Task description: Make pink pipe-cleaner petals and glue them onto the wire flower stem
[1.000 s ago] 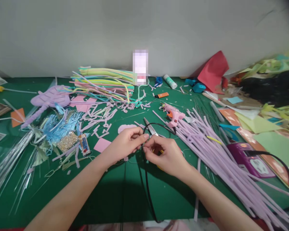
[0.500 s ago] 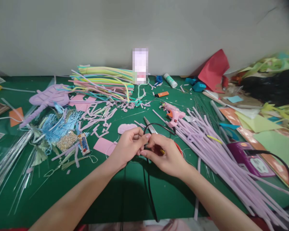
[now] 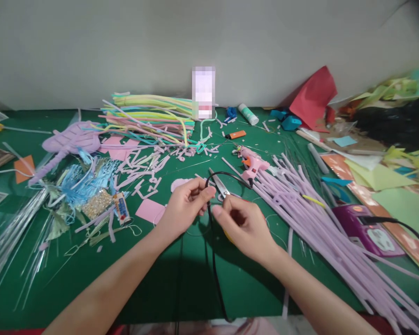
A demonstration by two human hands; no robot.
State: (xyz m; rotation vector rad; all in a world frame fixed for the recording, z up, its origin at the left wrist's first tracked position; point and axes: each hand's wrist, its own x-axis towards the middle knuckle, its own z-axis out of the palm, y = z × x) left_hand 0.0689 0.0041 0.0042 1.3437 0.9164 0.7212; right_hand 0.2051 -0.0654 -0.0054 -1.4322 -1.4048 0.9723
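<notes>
Above the middle of the green table, my left hand point(image 3: 187, 203) is closed, thumb and fingers pinched together; what is between them is too small to make out. The black cable point(image 3: 214, 260) passes just beside its fingertips. My right hand point(image 3: 245, 226) is closed too, fingers curled and thumb forward, a short gap from the left. Anything in it is hidden. Scissors point(image 3: 219, 184) lie partly under the right hand, blades pointing away. Behind, the cable runs to a pink glue gun point(image 3: 254, 165). A lilac fuzzy piece point(image 3: 179, 185) shows behind the left hand, near a pink card point(image 3: 150, 211).
Long lilac fuzzy stems point(image 3: 321, 237) cover the right side, beside a purple power box point(image 3: 368, 230). Coloured stems point(image 3: 150, 114) lie behind, with an orange lighter point(image 3: 236, 135) and a glue stick point(image 3: 247, 114). Blue tassels point(image 3: 80, 181) and a bead bag point(image 3: 97, 203) are left.
My hands, which were together, have come apart. The right hand has moved slightly right and toward me, so more of the scissor blades shows. The view has shifted slightly.
</notes>
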